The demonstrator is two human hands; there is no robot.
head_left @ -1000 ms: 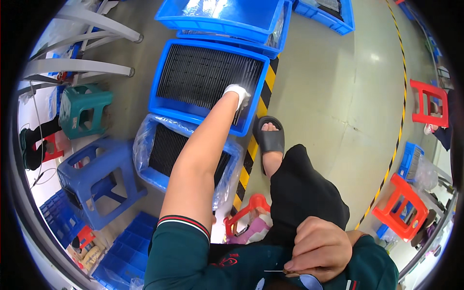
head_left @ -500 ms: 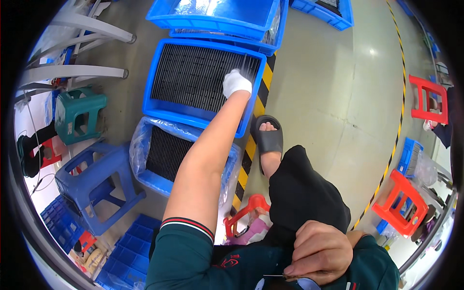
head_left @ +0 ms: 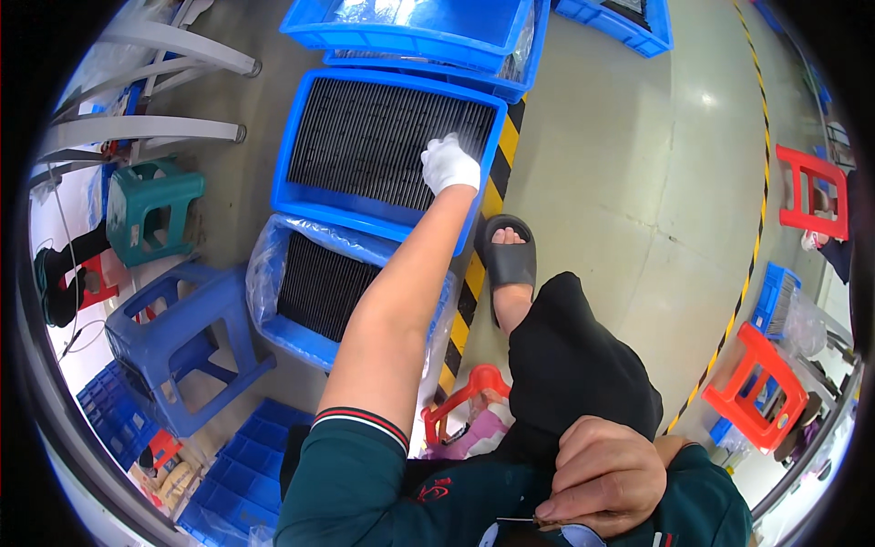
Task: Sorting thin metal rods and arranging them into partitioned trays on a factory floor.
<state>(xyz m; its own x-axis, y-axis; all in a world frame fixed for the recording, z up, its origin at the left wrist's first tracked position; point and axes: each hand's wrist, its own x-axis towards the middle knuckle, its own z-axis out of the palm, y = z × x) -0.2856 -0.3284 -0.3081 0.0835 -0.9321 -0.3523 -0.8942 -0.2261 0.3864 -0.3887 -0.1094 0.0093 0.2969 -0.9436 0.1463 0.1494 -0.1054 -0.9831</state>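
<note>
Two hands are seen at work: the gloved left hand (head_left: pixel 449 164) is stretched out over a blue crate (head_left: pixel 301 146) of thin dark rods (head_left: pixel 365 137), its fingers curled shut among the rod tops near the crate's right wall, though what they have pinched cannot be told. Just nearer than that grip, a second plastic-lined crate (head_left: pixel 273 264) is set. At the chest, a thin dark rod (head_left: pixel 515 521) is pinched in the bare right hand (head_left: pixel 606 479)
</note>
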